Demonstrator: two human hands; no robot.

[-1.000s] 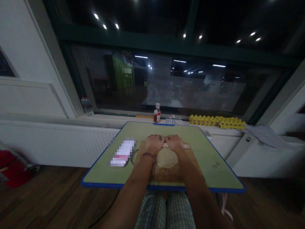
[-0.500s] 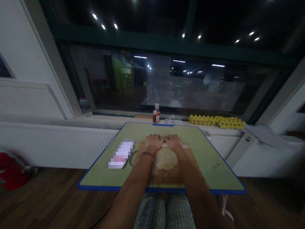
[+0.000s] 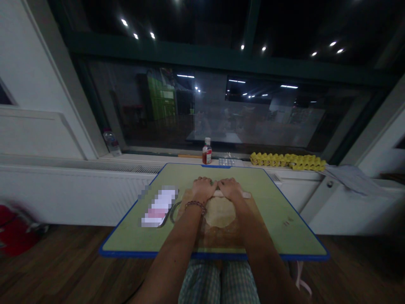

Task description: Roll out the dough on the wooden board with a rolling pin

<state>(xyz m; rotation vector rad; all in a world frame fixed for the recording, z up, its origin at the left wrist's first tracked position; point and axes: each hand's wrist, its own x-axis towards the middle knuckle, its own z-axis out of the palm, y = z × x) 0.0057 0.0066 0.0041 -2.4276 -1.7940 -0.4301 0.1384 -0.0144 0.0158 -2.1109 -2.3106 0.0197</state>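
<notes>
A rolling pin (image 3: 246, 195) lies crosswise near the far edge of a wooden board (image 3: 218, 237). My left hand (image 3: 204, 188) is closed over the pin's left part, a beaded bracelet on its wrist. Close beside it, my right hand (image 3: 230, 188) is closed over the pin further right, and the pin's right end sticks out past it. Between my forearms a flat round sheet of dough (image 3: 220, 212) rests on the board, its far edge close to the pin. My hands hide most of the pin.
The board lies on a light green table (image 3: 278, 234) with a blue rim. Left of it are a phone (image 3: 160, 207), its screen blurred, and a partly hidden grey loop (image 3: 172, 213). On the windowsill stand a red-labelled bottle (image 3: 206, 152), a yellow egg tray (image 3: 286, 161) and a water bottle (image 3: 112, 142).
Both hands stay on the rolling pin at nearly the same place at the far edge of the dough. The whole view has shifted very slightly.
</notes>
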